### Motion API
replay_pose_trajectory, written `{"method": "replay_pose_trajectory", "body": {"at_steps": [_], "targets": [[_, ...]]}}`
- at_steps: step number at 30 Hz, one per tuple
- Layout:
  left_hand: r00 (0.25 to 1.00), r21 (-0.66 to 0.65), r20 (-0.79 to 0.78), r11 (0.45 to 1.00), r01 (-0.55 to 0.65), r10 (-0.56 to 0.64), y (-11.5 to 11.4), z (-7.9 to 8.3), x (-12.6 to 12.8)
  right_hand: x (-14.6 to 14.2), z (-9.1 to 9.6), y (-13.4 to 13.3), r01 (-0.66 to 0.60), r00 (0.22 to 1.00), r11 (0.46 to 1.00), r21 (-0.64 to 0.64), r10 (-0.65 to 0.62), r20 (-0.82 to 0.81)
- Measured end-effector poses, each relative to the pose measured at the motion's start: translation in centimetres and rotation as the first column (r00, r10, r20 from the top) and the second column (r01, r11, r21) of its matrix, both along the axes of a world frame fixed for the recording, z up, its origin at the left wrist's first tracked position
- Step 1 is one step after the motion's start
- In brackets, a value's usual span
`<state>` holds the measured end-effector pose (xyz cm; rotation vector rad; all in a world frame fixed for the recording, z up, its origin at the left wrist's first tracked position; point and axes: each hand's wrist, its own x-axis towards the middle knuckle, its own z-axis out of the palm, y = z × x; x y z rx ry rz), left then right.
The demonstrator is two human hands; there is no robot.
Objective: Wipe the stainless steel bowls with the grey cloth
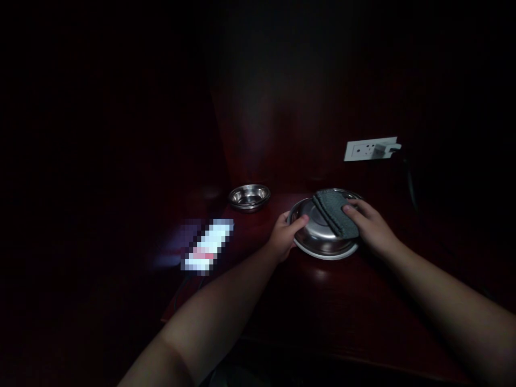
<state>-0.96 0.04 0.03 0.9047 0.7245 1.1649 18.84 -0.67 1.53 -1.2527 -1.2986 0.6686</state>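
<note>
A shiny metal bowl [318, 239] is held upside down over the dark red table, its rounded base facing up. My left hand [284, 236] grips its rim from the left, thumb on the outer wall and fingers underneath. On the right, my right hand [368, 226] is closed on a folded grey-green cloth [336, 212], which lies pressed against the bowl's base and side. The cloth hides part of the bowl, and most of the right fingers are out of sight.
Small metal bowls [250, 198], seemingly stacked, stand at the table's back left. A lit, pixelated screen [207, 247] lies at the left edge with a cable. A white wall socket [370, 149] holds a plug and cord at the right. Surroundings are very dark.
</note>
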Motion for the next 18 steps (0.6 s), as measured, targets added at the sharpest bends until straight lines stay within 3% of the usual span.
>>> {"method": "replay_pose_trajectory", "body": {"at_steps": [5,8,18], "targets": [[0.994,0.045,0.086,0.997,0.057,-0.061,0.23,-0.07,0.03,-0.27,0.15,-0.21,0.071,0.997,0.997,0.031,-0.072,0.037],[0.992,0.018,0.074,0.995,0.102,-0.103,0.07,0.07,-0.01,-0.35,0.15,-0.27,0.016,0.999,1.0,0.002,-0.016,0.03],[0.994,0.02,0.08,0.998,0.067,-0.069,-0.41,0.77,-0.18,-0.52,0.46,-0.62,-0.086,0.995,0.993,-0.077,0.09,0.05]]}}
